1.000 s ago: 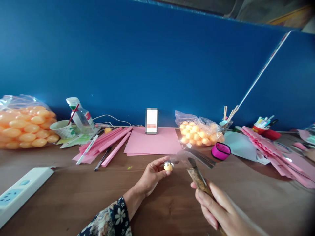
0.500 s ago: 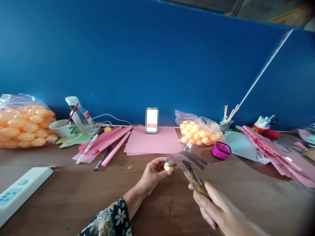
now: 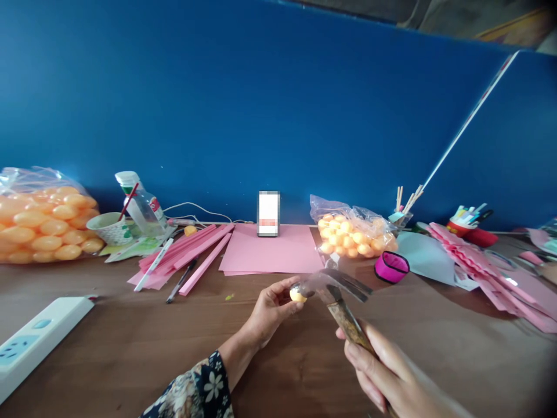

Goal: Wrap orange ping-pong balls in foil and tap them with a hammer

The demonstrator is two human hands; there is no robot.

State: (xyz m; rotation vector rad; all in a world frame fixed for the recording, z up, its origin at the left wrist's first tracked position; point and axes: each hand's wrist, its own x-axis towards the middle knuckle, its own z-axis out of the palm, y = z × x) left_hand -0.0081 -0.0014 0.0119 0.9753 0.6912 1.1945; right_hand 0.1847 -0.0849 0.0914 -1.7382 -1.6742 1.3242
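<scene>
My left hand [image 3: 270, 310] pinches a small orange ball [image 3: 297, 295] between thumb and fingers, just above the wooden desk [image 3: 130, 348]. My right hand [image 3: 387, 374] grips the wooden handle of a claw hammer [image 3: 337, 293]. The blurred metal hammer head is right against the ball. A floral sleeve covers my left forearm.
A big bag of orange balls [image 3: 41, 217] lies far left and a smaller bag [image 3: 352, 235] behind the hammer. Pink paper sheet [image 3: 272, 249], pink strips [image 3: 187, 252], a pen, paper cup [image 3: 111, 227], bottle, pink tape roll [image 3: 390, 267], white power strip [image 3: 35, 339] and pink cutouts [image 3: 487, 276] lie around.
The hammer head has swung left and down from beside the ball to against it. My left hand keeps the ball in almost the same place.
</scene>
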